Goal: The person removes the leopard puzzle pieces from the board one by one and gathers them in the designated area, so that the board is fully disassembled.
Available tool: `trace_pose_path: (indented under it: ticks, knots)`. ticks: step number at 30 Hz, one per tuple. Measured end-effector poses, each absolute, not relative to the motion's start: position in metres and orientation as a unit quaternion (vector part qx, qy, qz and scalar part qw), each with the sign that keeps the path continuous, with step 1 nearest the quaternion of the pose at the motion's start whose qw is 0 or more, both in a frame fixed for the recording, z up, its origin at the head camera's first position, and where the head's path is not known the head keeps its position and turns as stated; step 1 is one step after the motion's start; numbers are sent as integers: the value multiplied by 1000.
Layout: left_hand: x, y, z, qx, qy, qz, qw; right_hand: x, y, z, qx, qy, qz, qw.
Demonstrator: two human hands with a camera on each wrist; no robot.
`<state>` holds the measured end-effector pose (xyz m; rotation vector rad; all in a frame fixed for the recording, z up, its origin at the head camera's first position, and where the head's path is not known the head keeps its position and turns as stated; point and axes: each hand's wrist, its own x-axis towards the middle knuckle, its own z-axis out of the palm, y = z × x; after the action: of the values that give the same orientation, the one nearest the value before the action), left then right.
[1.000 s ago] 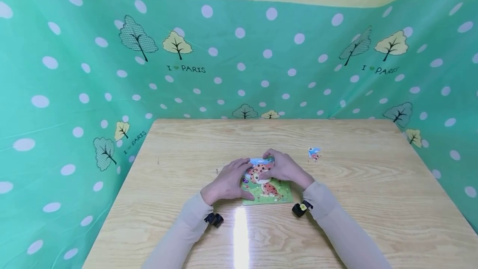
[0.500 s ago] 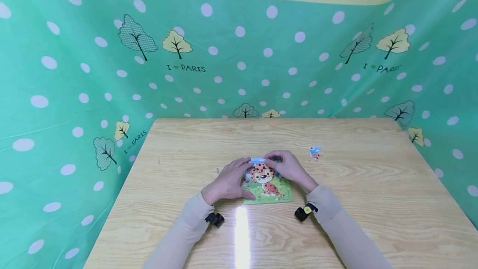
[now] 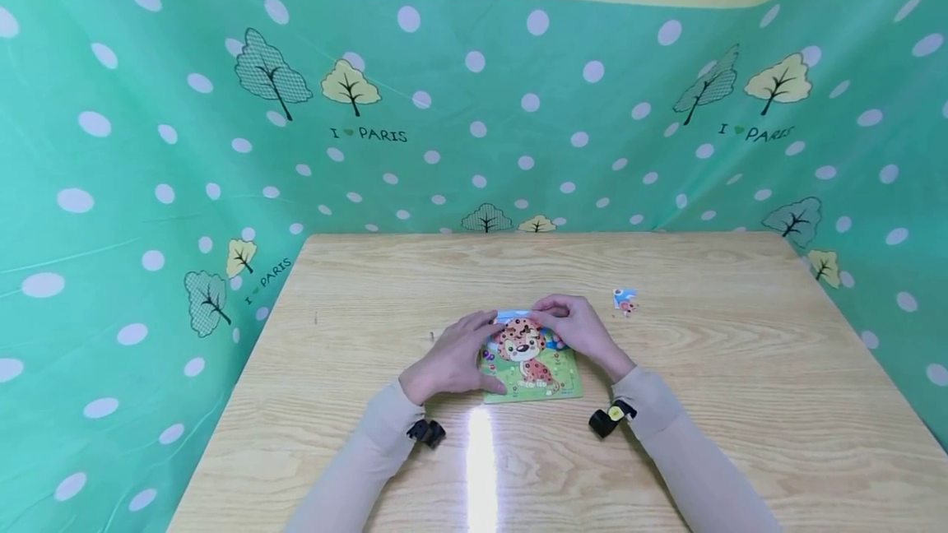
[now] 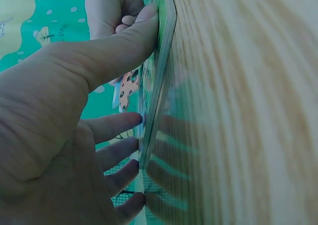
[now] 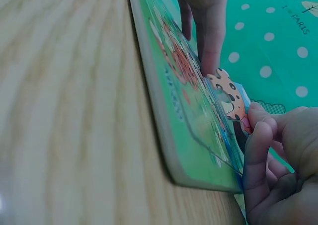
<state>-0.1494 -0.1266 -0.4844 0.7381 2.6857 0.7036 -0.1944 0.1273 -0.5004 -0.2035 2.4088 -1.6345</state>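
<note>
A jigsaw puzzle board with a spotted leopard cub on green grass lies flat on the table. My left hand rests along its left side, thumb on the near left part and the other fingers spread at the far left. At the far right, my right hand pinches a puzzle piece between thumb and forefinger. That piece, spotted orange with some blue, is tilted up off the board's face in the right wrist view. The same spotted piece shows beyond my left thumb in the left wrist view.
Another loose bit of puzzle, blue and pinkish, lies on the wooden table behind and right of the board. A green dotted cloth hangs behind the table and at both sides.
My right hand has moved from over the cub's face to the board's far right corner, uncovering the face. My left hand has stayed in place.
</note>
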Motion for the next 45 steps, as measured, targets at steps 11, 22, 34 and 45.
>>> trace_pose_path:
  ticks: [11, 22, 34, 45]
  knots:
    - [-149, -126, -484, 255, 928, 239, 128, -197, 139, -502, -65, 824, -555, 96]
    - [-149, -126, -485, 257, 928, 236, 129, -199, 152, -502, -56, 817, -565, 100]
    - [-149, -126, -483, 254, 928, 239, 132, -201, 172, -496, -36, 822, -559, 100]
    - [-148, -127, -483, 256, 926, 242, 135, -204, 195, -494, -20, 828, -554, 83]
